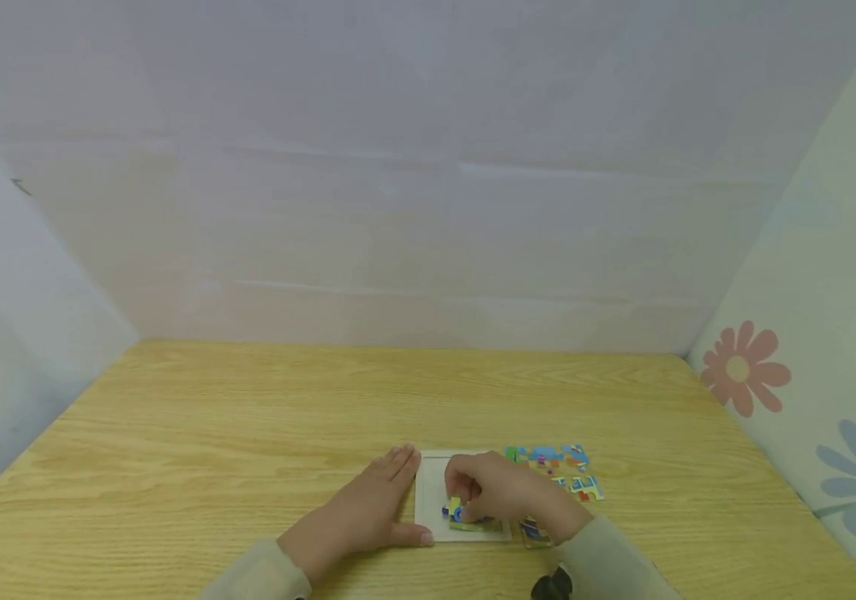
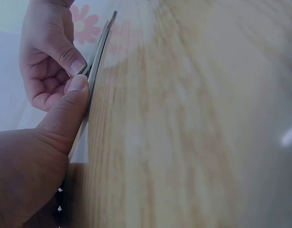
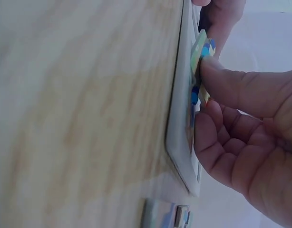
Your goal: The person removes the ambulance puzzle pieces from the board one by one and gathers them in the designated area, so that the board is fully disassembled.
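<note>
A white puzzle tray (image 1: 431, 475) lies near the table's front edge, a few colourful pieces along its lower right part. Over it my right hand (image 1: 498, 487) pinches a puzzle piece (image 1: 455, 510) between thumb and curled fingers. In the right wrist view that puzzle piece (image 3: 201, 50) is tilted up from the tray (image 3: 177, 128), the thumb on its face. My left hand (image 1: 378, 504) rests at the tray's left side with straight fingers. Its thumb lies along the front rim, close to the right hand (image 2: 51, 57) in the left wrist view.
Several loose puzzle pieces (image 1: 548, 456) lie on the wooden table (image 1: 247, 433) to the right of the tray, with another puzzle piece (image 1: 535, 533) near my right wrist. Pale walls enclose the table; the right one (image 1: 795, 275) has printed flowers.
</note>
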`<state>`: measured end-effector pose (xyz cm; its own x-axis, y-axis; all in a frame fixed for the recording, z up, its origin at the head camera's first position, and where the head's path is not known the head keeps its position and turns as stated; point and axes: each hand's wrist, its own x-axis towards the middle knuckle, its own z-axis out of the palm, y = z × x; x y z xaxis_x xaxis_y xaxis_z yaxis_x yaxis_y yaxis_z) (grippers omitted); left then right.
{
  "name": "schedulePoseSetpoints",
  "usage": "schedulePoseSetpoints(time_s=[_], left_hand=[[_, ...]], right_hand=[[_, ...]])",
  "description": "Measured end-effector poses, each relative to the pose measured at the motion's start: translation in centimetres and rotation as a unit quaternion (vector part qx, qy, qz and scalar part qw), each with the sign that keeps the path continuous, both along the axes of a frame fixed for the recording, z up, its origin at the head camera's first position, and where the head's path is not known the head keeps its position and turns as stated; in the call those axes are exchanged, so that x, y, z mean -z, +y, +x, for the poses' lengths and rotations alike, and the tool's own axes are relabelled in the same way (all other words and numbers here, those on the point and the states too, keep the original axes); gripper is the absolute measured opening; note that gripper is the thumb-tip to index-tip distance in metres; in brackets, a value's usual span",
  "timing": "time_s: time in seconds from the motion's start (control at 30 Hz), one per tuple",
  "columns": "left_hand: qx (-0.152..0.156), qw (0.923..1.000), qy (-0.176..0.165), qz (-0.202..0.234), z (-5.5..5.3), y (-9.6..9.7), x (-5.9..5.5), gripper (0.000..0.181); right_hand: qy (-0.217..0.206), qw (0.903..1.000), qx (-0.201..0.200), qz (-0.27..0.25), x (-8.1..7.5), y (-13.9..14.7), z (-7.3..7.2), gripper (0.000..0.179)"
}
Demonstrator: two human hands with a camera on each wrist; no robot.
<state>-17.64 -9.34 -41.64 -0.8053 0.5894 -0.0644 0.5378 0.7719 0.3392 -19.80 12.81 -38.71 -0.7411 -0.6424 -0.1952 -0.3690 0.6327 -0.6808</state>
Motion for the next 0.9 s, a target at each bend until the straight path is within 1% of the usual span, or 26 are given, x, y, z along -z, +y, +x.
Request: schedulePoseSetpoints(time_s=[0.17, 0.27, 0.57, 0.7, 0.9], left_hand=[[0.000, 0.9999, -0.015, 0.007, 0.0, 0.0, -0.2, 0.104], [0.000, 0.9995, -0.027, 0.015, 0.0, 0.0, -0.4, 0.104], [-0.006, 0.9994, -0.028, 0.016, 0.1, 0.1, -0.5, 0.104], [-0.006, 0.9994, -0.029, 0.018, 0.1, 0.1, -0.5, 0.105], [-0.007, 0.9994, -0.029, 0.016, 0.1, 0.1, -0.5, 0.105]], right_hand=[[-0.031, 0.9992, 0.018, -0.019, 0.0, 0.1, 0.0, 0.014], [-0.046, 0.9981, 0.026, -0.032, 0.1, 0.2, -0.2, 0.011], [-0.085, 0.9924, 0.041, -0.079, 0.9, 0.7, -0.7, 0.007], [-0.091, 0.9901, 0.049, -0.095, 1.0, 0.9, -0.8, 0.004], [-0.078, 0.9879, 0.076, -0.110, 1.2, 1.5, -0.8, 0.005]])
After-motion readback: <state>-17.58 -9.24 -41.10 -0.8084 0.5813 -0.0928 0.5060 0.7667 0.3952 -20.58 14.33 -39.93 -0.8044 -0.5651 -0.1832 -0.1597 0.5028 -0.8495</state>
